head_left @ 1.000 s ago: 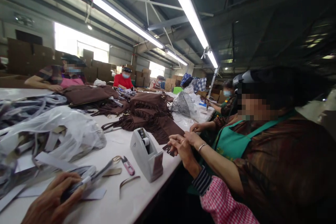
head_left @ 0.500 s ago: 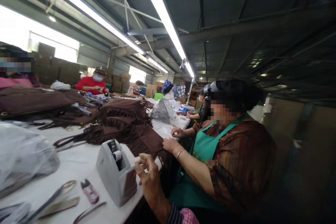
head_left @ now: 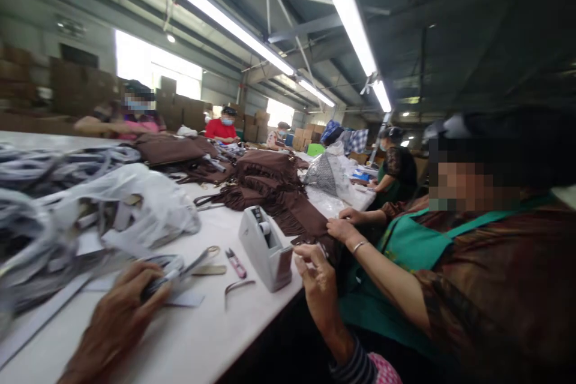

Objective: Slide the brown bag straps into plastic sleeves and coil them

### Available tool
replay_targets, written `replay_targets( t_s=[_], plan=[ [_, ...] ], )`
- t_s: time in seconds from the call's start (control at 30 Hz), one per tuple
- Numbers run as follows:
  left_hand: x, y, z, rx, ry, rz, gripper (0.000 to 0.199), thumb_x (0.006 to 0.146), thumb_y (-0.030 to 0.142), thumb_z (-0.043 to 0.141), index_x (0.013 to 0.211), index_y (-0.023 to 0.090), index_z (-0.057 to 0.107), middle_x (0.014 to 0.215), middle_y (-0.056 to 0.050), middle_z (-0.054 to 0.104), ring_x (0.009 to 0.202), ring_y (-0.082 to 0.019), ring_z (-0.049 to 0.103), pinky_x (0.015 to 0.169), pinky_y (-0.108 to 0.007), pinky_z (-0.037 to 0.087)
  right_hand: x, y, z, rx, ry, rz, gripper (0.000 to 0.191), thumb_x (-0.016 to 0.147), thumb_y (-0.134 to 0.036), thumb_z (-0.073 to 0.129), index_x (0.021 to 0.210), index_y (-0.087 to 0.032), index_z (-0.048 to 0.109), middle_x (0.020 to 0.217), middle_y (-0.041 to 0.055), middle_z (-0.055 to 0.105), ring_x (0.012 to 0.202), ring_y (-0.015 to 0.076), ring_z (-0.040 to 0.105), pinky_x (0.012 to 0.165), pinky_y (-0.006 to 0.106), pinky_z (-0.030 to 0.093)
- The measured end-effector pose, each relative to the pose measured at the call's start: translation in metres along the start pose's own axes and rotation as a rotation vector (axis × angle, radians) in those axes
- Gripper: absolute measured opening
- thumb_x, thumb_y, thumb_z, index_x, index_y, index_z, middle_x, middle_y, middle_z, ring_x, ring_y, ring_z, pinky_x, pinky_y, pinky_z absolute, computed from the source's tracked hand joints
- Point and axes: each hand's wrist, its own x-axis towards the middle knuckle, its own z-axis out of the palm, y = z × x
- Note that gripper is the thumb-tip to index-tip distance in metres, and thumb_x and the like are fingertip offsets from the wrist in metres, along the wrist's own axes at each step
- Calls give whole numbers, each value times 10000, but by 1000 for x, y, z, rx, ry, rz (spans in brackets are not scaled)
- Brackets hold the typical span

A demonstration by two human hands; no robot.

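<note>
My right hand (head_left: 320, 289) is raised at the front of a grey tape dispenser (head_left: 265, 255). Its thumb and fingers are pinched by the cutting edge, on what looks like the end of the tape; the clear strip itself barely shows. A pale tape roll (head_left: 263, 228) sits inside the dispenser. At the lower left, my left hand (head_left: 123, 315) curls over a dark grey bundle (head_left: 155, 285) with a shiny clear wrap, mostly hidden under the fingers. Small pink thread snips (head_left: 236, 264), scissors (head_left: 207, 253) and a curved metal strip (head_left: 238, 288) lie between my hands.
Brown fringed bags (head_left: 270, 177) are heaped along the white table (head_left: 180, 351). A white plastic bag (head_left: 166, 207) and grey straps (head_left: 67, 162) cover its left side. Close on my right sits a co-worker in a green apron (head_left: 423, 240); other people work farther back.
The view has swung left, so things appear farther right. My left hand has come into view over the grey bundle. My right hand remains at the dispenser's front.
</note>
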Motion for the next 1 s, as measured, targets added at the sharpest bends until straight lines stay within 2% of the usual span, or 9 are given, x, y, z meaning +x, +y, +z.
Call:
replay_targets(
  t_s=[0.03, 0.1, 0.23, 0.37, 0.5, 0.67, 0.73, 0.83, 1.0],
  plan=[
    [-2, 3, -4, -9, -50, -22, 335, 863, 549, 568, 786, 239, 669, 966, -35, 685, 854, -264, 682, 788, -385, 556, -4, -2, 1, -21, 16, -43, 207, 975, -398, 603, 997, -235, 729, 1059, 90, 705, 1005, 255, 663, 733, 319, 548],
    [-3, 12, -9, -13, -44, -49, 285, 864, 476, 546, 765, 226, 642, 975, -64, 677, 895, -275, 665, 825, -392, 543, -13, -7, 7, -45, 6, -134, 164, 986, -342, 596, 980, -248, 731, 1083, 102, 706, 1041, 271, 662, 777, 348, 557],
    [-1, 20, -11, 21, -22, -7, 263, 875, 443, 538, 781, 213, 623, 967, -91, 652, 899, -280, 645, 846, -415, 539, -39, -17, 32, -9, -225, -298, 178, 1013, -201, 548, 1024, -265, 714, 1062, 85, 706, 1003, 243, 682, 864, 369, 558],
    [4, 10, -24, 145, 150, 104, 230, 909, 396, 538, 838, 192, 617, 1030, -121, 630, 999, -307, 628, 952, -470, 506, -48, -29, 62, 2, -420, -409, 205, 1017, -131, 519, 1031, -247, 687, 1034, 75, 709, 1007, 225, 677, 900, 361, 548],
    [11, 1, -41, 243, 323, 100, 195, 920, 360, 536, 870, 187, 612, 1019, -117, 617, 998, -307, 615, 942, -465, 506, -38, -45, 88, -118, -589, -426, 156, 1000, -136, 566, 963, -223, 689, 1003, 58, 703, 981, 214, 659, 887, 346, 533],
    [14, 1, -48, 251, 394, 68, 175, 913, 353, 535, 866, 198, 603, 997, -99, 610, 989, -297, 606, 936, -455, 502, -26, -61, 128, -258, -800, -540, 142, 952, -192, 675, 1084, -237, 700, 1154, 41, 689, 1131, 225, 595, 987, 343, 497],
    [14, 2, -48, 232, 397, 64, 167, 910, 355, 541, 860, 207, 601, 982, -87, 607, 983, -290, 611, 935, -446, 502, -21, -60, 145, -340, -833, -569, 202, 933, -230, 703, 1135, -233, 685, 1211, 54, 672, 1163, 244, 570, 1004, 366, 490],
    [13, 3, -47, 201, 397, 49, 159, 912, 350, 544, 847, 214, 595, 973, -82, 603, 980, -290, 614, 926, -442, 504, -11, -52, 165, -472, -854, -550, 160, 946, -274, 694, 1098, -227, 678, 1183, 57, 675, 1134, 249, 573, 953, 370, 499],
    [9, 4, -38, 126, 327, 67, 128, 908, 308, 559, 834, 209, 595, 988, -89, 604, 989, -284, 614, 935, -441, 506, 0, -41, 184, -542, -804, -544, 90, 977, -280, 661, 1052, -232, 668, 1142, 45, 673, 1100, 232, 587, 865, 333, 505]
  ],
)
